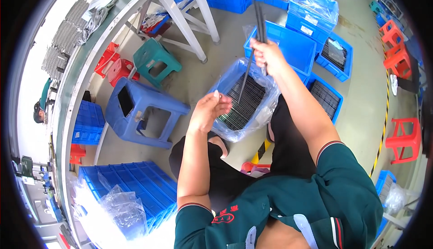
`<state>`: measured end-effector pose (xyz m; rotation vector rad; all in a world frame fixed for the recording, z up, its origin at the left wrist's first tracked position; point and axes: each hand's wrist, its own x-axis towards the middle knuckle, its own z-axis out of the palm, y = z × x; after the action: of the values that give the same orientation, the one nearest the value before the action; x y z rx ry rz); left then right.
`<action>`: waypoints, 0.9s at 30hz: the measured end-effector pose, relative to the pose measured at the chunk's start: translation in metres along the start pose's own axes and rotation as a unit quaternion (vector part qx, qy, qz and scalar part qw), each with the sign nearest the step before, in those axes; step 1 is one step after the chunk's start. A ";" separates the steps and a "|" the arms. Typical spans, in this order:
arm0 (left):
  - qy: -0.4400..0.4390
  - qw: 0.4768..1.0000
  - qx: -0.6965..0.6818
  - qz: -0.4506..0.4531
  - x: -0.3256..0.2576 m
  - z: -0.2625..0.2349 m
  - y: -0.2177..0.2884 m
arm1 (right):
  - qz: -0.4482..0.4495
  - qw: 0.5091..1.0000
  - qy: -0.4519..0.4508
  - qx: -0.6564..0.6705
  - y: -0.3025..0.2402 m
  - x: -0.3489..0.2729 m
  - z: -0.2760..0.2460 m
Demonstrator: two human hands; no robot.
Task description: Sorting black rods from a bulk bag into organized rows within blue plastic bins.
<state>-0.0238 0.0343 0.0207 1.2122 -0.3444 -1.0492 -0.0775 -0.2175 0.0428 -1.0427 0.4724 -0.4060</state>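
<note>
A blue plastic crate, lined with a clear plastic bag, is taken as the landmark; it is seen resting on the floor just ahead of the person's knees. A flat stack of thin black strips is laid inside it.

The right hand is raised over the far edge of the crate. Its fingers are clamped around a small bundle of long black strips, held roughly upright, the upper ends pointing away beyond the crate and the lower ends showing just below the fist. One strip is seen hanging down at a slant from the hand into the crate, its lower end over the stack.

The left hand is held at the near left edge of the crate, over the bag's rim. Its fingers are curled together with thumb and fingertips pinched; whether anything is pinched there cannot be told.

Left of the crate a blue plastic stool is noted, and beyond that a green stool. Behind the crate an empty-looking blue bin is seen, and to the right of the crate another blue bin of dark strips. Far left of the crate a long bench is seen curving past. Red stools are noted well right of the crate.
</note>
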 end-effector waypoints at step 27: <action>0.163 0.910 -0.320 0.208 0.023 -0.046 0.015 | 0.040 0.900 -0.238 -0.364 0.046 -0.072 0.057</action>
<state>0.0283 0.0432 0.0104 0.6546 0.0178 -0.5031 -0.1016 -0.1178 0.0383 -1.7832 0.2137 0.1346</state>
